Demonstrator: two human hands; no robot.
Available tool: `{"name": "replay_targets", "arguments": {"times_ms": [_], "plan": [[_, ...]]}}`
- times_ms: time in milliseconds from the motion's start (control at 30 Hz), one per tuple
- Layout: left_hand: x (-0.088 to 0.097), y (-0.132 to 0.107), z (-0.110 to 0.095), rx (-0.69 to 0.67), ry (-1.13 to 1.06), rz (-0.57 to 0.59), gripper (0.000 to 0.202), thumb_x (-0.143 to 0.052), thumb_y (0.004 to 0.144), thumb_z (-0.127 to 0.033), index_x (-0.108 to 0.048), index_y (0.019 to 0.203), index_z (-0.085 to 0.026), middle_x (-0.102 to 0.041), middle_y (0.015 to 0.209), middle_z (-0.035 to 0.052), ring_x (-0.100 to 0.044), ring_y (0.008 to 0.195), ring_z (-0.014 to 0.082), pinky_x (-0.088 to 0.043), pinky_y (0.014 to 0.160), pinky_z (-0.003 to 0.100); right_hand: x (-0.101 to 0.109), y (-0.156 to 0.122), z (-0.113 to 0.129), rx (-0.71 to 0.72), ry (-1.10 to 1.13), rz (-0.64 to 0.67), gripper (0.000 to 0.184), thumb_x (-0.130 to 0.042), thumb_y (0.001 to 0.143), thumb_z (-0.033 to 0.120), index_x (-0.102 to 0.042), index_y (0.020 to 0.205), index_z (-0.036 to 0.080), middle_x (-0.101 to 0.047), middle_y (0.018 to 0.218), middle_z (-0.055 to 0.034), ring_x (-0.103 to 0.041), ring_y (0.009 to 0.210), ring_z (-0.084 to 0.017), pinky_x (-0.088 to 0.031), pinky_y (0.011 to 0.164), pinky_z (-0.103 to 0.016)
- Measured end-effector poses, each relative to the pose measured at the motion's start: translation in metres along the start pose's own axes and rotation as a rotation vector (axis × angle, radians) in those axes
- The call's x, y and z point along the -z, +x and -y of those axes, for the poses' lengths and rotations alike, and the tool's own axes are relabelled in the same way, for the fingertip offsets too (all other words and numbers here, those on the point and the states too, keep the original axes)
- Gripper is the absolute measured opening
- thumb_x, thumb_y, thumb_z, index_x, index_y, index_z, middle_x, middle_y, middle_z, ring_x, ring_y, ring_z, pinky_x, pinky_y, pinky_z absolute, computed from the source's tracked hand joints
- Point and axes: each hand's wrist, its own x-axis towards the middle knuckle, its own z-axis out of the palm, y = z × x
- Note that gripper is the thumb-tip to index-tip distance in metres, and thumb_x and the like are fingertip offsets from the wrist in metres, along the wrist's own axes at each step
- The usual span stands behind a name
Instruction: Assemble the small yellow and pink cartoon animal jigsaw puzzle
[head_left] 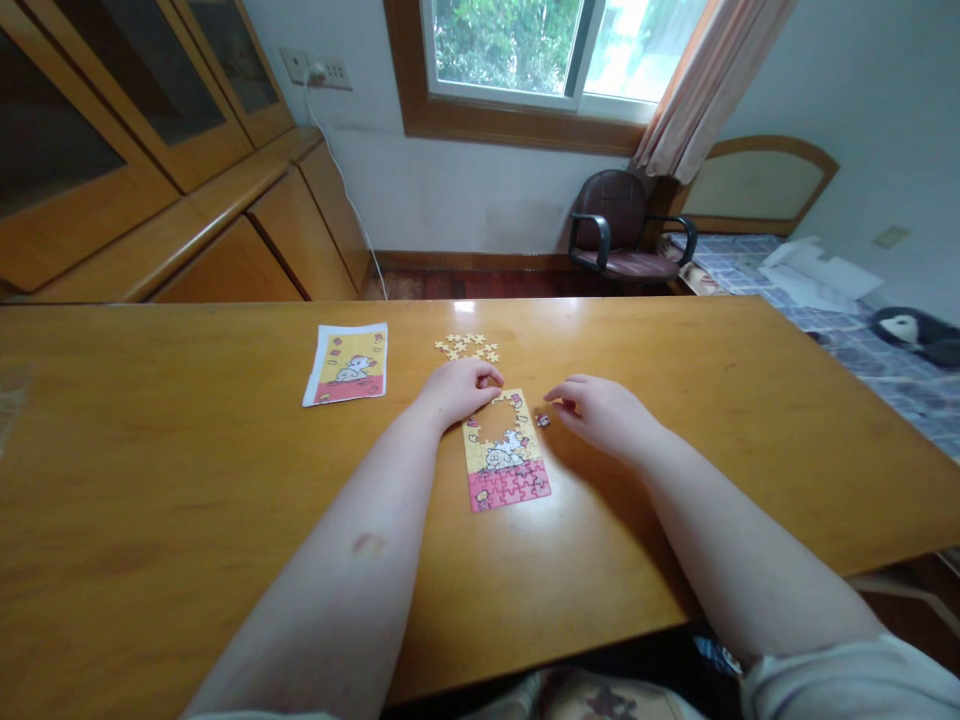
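A partly assembled jigsaw puzzle (510, 487) lies flat on the table, with a pink lower part, a yellow upper part and a white cartoon animal. A gap in its upper middle shows the table. My left hand (463, 388) lies over the puzzle's upper left corner, fingers bent and thumb apart from them; no piece shows between them. To the right of the puzzle, my right hand (598, 410) hovers with loosely curved fingers and nothing visible in them. Just below its fingertips are small dark-patterned puzzle pieces (542, 419); their exact number is unclear.
Several loose yellow puzzle pieces (469, 346) are spread beyond my left hand. A printed picture sheet (349, 364) with the same design lies to the left on the wooden table (187, 450). Past the table's far edge stand an armchair (619, 225) and a wooden cabinet (262, 230).
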Motion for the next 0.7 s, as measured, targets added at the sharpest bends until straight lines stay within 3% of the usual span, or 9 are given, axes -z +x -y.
{"name": "replay_targets", "arguments": {"times_ms": [100, 267, 567, 700], "plan": [[0.0, 0.0, 0.0, 0.002, -0.008, 0.008, 0.021, -0.061, 0.076, -0.034, -0.074, 0.091, -0.026, -0.066, 0.077, -0.0005, -0.057, 0.07, 0.0147, -0.038, 0.06, 0.027, 0.004, 0.001, -0.007, -0.066, -0.049, 0.033, 0.023, -0.052, 0.088, 0.024, -0.073, 0.094, 0.021, -0.069, 0.097, -0.0066, -0.064, 0.082, -0.019, -0.045, 0.072, -0.028], [0.0, 0.0, 0.001, -0.002, 0.002, -0.004, 0.022, -0.061, 0.075, -0.034, -0.074, 0.091, -0.026, -0.066, 0.077, -0.0006, -0.057, 0.071, 0.0145, -0.037, 0.06, 0.027, -0.003, 0.005, 0.0, 0.008, 0.028, 0.132, 0.02, -0.058, 0.088, 0.031, -0.073, 0.099, 0.025, -0.068, 0.099, -0.0046, -0.064, 0.083, -0.017, -0.046, 0.074, -0.026], [-0.001, 0.001, 0.002, -0.001, -0.011, -0.005, 0.021, -0.062, 0.075, -0.034, -0.074, 0.091, -0.026, -0.066, 0.076, -0.0001, -0.056, 0.07, 0.0147, -0.037, 0.06, 0.027, -0.012, 0.008, 0.0, -0.011, 0.109, 0.148, 0.013, -0.062, 0.082, 0.023, -0.07, 0.092, 0.02, -0.066, 0.097, -0.0058, -0.063, 0.085, -0.018, -0.046, 0.077, -0.028], [-0.001, 0.001, 0.002, -0.006, 0.003, -0.01, 0.021, -0.062, 0.075, -0.034, -0.074, 0.091, -0.026, -0.066, 0.078, -0.0001, -0.057, 0.071, 0.0151, -0.038, 0.061, 0.027, -0.018, 0.008, -0.007, -0.029, 0.186, 0.201, 0.011, -0.067, 0.076, 0.024, -0.068, 0.086, 0.019, -0.066, 0.088, -0.0051, -0.061, 0.077, -0.017, -0.044, 0.07, -0.027]]}}
